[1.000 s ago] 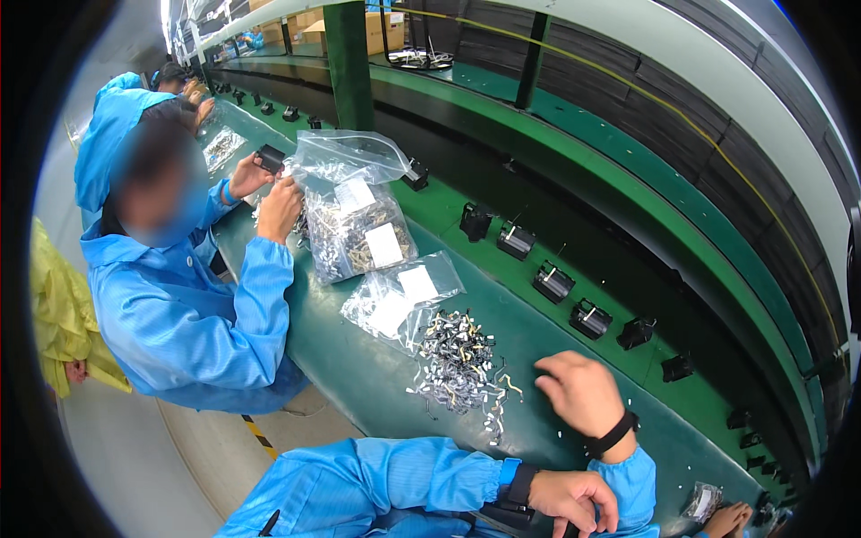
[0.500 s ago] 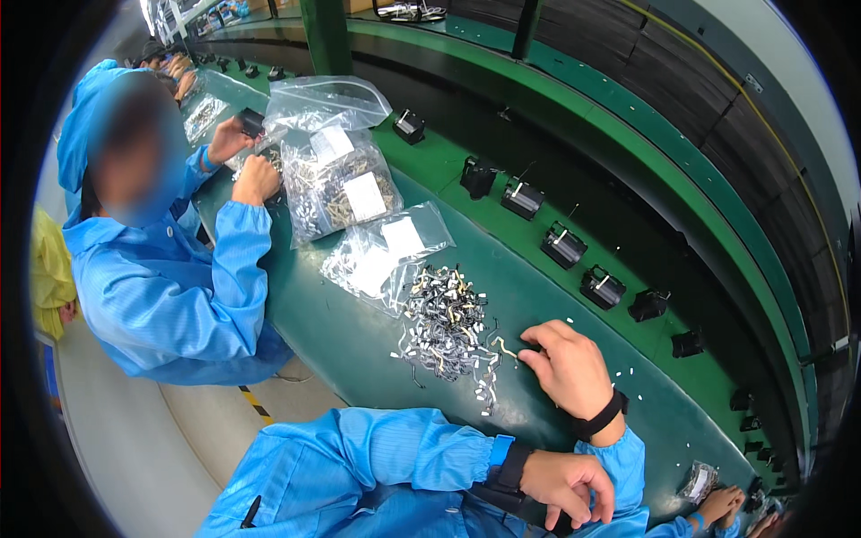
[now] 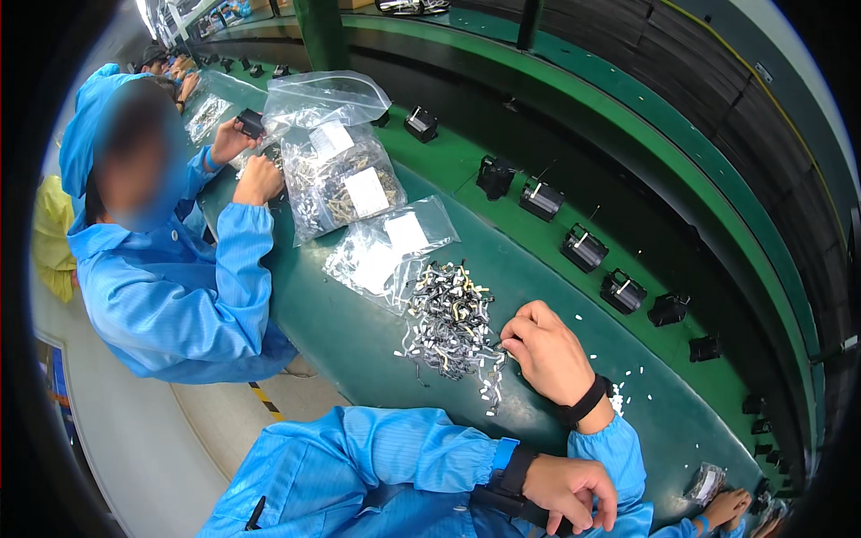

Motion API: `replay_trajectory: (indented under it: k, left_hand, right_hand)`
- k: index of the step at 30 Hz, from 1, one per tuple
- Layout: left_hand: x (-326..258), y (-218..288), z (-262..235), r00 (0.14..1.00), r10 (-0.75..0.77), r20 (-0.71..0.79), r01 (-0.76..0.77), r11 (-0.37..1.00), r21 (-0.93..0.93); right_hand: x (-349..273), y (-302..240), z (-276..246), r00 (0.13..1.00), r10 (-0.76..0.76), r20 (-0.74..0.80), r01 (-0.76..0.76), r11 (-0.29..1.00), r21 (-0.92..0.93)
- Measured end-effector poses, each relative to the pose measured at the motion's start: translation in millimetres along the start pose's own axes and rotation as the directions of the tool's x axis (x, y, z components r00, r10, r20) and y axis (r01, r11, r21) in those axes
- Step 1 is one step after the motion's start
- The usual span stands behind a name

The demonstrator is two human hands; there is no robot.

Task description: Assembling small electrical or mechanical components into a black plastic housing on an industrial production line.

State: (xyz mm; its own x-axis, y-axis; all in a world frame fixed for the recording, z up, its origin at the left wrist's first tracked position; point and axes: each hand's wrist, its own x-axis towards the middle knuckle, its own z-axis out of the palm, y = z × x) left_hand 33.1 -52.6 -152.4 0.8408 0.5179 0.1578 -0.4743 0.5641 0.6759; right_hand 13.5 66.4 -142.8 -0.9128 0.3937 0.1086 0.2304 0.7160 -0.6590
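Note:
A loose heap of short connector wires (image 3: 448, 314), black, grey, white and some yellowish, lies on the green table. At the heap's right edge, my right hand (image 3: 545, 354) has thumb and forefinger pinched together on a short wire, mostly covered by the fingertips. My left hand (image 3: 571, 491) is held close to my body, below the right one, with its fingers curled. Under those fingers a black object (image 3: 563, 527) shows in part; its shape is hidden. Small white bits (image 3: 619, 399) are scattered by my right wrist.
Clear bags of parts (image 3: 345, 184) lie beyond the heap, with a flatter bag (image 3: 395, 247) nearer. A co-worker (image 3: 170, 260) in blue sits at left, holding a black box (image 3: 249, 123). Black devices (image 3: 585, 247) line the green conveyor. Another person's hands (image 3: 725, 507) are at lower right.
My right hand has moved slightly left and up to the heap's edge, its fingers drawn together; the yellowish wire beside it no longer shows. My left hand has hardly moved.

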Motion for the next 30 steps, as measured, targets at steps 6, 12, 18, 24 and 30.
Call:
replay_trajectory:
  k: [6, 12, 18, 24, 30]
  left_hand:
    - [-2, 1, -1, 0.999, 0.041, -0.006, -0.041, 0.998, 0.04]
    - [0, 15, 1, 0.979, 0.197, -0.051, -0.189, 0.974, 0.128]
    - [-18, 26, -5, 0.814, 0.535, -0.227, -0.493, 0.842, 0.22]
    - [-21, 48, -17, 0.638, 0.483, -0.6, -0.335, 0.876, 0.348]
    - [-12, 39, -28, 0.52, 0.533, -0.667, -0.334, 0.846, 0.416]
  right_hand:
    - [3, 1, -21, 0.97, -0.223, -0.099, 0.229, 0.972, 0.054]
    - [-25, -1, -39, 0.988, 0.155, 0.011, -0.14, 0.862, 0.487]
    - [-81, -1, -63, 0.87, 0.463, -0.172, -0.166, 0.602, 0.781]
    - [-150, 5, -81, 0.83, 0.484, -0.278, 0.189, 0.224, 0.956]
    - [-144, 12, -41, 0.853, 0.506, -0.128, 0.071, 0.131, 0.989]
